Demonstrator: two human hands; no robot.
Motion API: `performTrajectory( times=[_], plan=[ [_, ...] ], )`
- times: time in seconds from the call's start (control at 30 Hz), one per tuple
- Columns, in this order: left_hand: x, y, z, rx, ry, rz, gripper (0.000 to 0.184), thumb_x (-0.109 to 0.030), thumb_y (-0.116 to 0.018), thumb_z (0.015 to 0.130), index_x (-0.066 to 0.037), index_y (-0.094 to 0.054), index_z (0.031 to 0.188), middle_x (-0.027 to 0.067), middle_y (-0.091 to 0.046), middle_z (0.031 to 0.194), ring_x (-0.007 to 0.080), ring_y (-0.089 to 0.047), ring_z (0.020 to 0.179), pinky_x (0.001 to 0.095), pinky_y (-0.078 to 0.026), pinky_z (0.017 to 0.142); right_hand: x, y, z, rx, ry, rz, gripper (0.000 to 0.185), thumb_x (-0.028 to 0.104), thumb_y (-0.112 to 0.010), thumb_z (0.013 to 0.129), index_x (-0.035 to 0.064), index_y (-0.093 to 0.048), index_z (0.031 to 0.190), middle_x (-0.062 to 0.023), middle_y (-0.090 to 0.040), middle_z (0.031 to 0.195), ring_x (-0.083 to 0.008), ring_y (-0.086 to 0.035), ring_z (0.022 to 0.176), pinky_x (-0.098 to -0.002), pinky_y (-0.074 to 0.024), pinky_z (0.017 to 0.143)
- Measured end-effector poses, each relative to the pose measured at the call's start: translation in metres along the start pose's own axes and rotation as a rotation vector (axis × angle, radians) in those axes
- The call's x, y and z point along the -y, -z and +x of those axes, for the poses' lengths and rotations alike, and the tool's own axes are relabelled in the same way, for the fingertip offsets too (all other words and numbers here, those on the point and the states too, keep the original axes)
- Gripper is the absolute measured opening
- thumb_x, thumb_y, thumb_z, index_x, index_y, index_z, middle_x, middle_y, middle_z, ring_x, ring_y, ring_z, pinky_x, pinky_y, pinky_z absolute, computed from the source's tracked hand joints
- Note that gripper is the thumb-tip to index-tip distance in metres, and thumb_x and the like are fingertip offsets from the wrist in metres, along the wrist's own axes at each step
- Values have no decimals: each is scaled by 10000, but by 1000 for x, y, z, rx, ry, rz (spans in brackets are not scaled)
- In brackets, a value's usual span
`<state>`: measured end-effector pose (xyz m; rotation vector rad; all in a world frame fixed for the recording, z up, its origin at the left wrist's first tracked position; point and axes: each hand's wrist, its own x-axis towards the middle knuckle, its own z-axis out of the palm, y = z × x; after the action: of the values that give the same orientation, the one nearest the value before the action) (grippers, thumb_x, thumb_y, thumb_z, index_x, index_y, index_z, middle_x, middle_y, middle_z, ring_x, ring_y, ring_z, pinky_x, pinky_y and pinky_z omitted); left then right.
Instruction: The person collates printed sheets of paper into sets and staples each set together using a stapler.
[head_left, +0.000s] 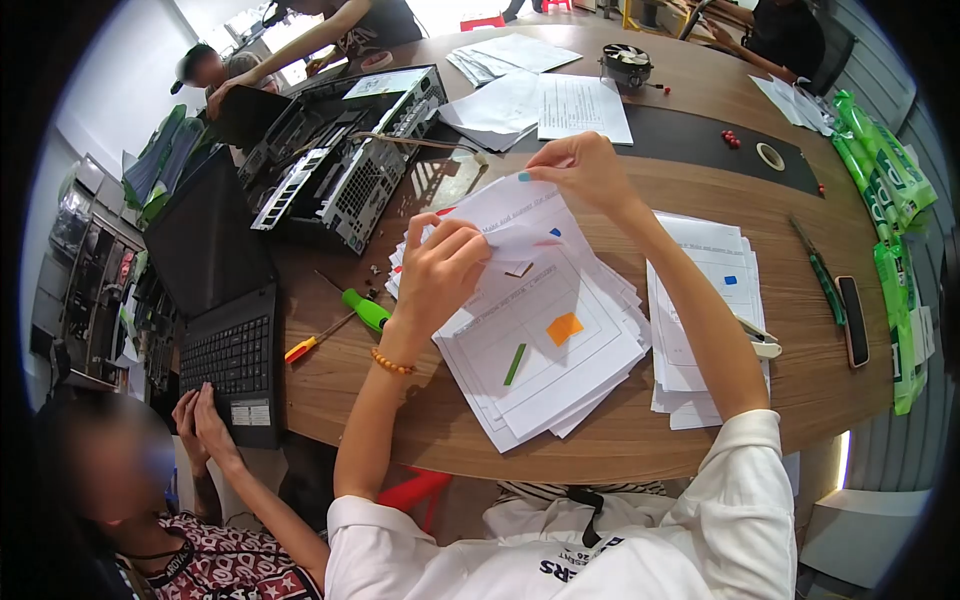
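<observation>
A stack of printed worksheets [480, 400] lies on the table before me, the top one carrying an orange paper piece [565, 328] and a green strip [515, 364]. Above it a printed sheet of paper [510, 205] is lifted, its lower part curled over. My left hand [440, 265] is closed on the sheet's left side, wearing a beaded bracelet at the wrist. My right hand [580, 170] pinches near its upper edge; a small teal spot shows at the fingertips, and I cannot tell what it is. Under my right forearm lies a second worksheet pile [690, 390].
Left are an open computer case [350, 150], a laptop [230, 350] with another person's hands on it, and a green-handled screwdriver [366, 310]. A white-handled cutter [764, 350], pliers [822, 275] and phone [852, 320] lie right. A fan cooler [627, 66] stands behind.
</observation>
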<state>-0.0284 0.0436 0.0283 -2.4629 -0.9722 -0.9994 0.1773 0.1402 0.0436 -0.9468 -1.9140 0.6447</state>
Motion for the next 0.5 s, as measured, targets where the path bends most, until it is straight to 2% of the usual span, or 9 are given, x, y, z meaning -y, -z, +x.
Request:
performTrajectory(
  times=[0.07,0.17,0.27,0.33,0.4,0.43,0.5],
  plan=[
    [-2,4,3,-45,26,-5,189,13,-658,606,-83,-529,703,10,-585,753,174,-574,767,341,-355,813,4,-1,-1,17,41,38,116,77,-691,677,50,-705,789,-80,-670,719,-138,-636,645,-240,-509,639],
    [-2,6,5,-50,-2,8,191,7,-669,622,-79,-537,730,16,-590,765,189,-574,784,343,-354,815,7,1,-5,69,105,109,139,40,-664,700,50,-701,834,-92,-675,780,-138,-644,698,-247,-515,659],
    [2,-1,0,-121,-57,-16,190,-7,-682,640,-74,-546,755,8,-595,773,182,-572,807,337,-355,809,14,3,-8,99,121,188,209,5,-644,711,59,-688,907,-109,-674,815,-137,-647,739,-249,-519,680],
    [1,-3,-3,-173,-9,-44,203,5,-667,645,-85,-544,779,-13,-594,790,159,-571,829,337,-352,817,21,5,-11,96,115,234,251,-11,-636,713,64,-680,948,-116,-674,822,-137,-649,756,-248,-520,692],
    [-1,-2,-3,-225,38,-70,220,18,-651,650,-97,-542,803,-34,-593,806,137,-571,851,337,-349,826,28,9,-14,151,28,255,386,-93,-594,730,25,-590,1098,-85,-659,934,-141,-639,853,-234,-500,758],
    [-3,1,-1,-189,53,13,222,25,-647,649,-95,-546,805,-29,-602,816,148,-577,844,337,-358,825,32,10,-15,152,29,256,386,-93,-594,730,25,-590,1098,-85,-659,934,-141,-639,853,-234,-500,758],
    [-8,5,5,-150,68,96,224,32,-643,648,-94,-550,808,-24,-610,826,159,-584,837,338,-367,824,37,12,-18,268,101,391,401,-58,-589,737,48,-579,1125,-141,-667,867,-151,-648,808,-250,-513,751]
  ],
)
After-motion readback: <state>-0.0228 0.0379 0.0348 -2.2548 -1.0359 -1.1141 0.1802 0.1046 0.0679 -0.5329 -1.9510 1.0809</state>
